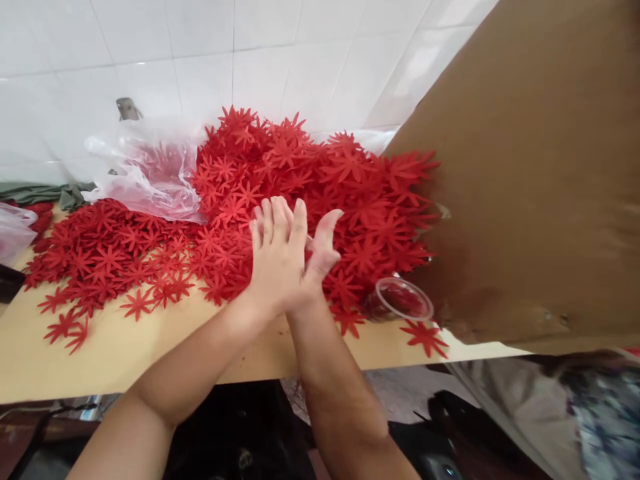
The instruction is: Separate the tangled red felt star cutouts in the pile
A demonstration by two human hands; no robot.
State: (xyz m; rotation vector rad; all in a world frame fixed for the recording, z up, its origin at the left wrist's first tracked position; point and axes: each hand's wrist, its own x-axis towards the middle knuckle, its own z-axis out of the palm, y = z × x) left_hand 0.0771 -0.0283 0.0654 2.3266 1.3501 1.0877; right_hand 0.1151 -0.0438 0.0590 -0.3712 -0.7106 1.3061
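Observation:
In the head view my left hand (277, 263) lies across my right hand (323, 257), the two touching near the wrists and palms. Outstretched fingers show on the left hand, with its back toward me. Much of the right hand is hidden behind it; the visible part sticks out to the right. Nothing can be seen held in either one, though the space between the palms is hidden. Both are in front of a large heap of red star-shaped cut-out pieces (300, 160), with pointed petals like flowers or leaves.
A clear plastic cup (404, 299) stands right of my hands, near a single red piece (425, 339) at the table edge. A crumpled clear plastic bag (150, 177) rests on the heap's left. A big brown panel (530, 187) rises at the right, above the yellowish table (165, 357).

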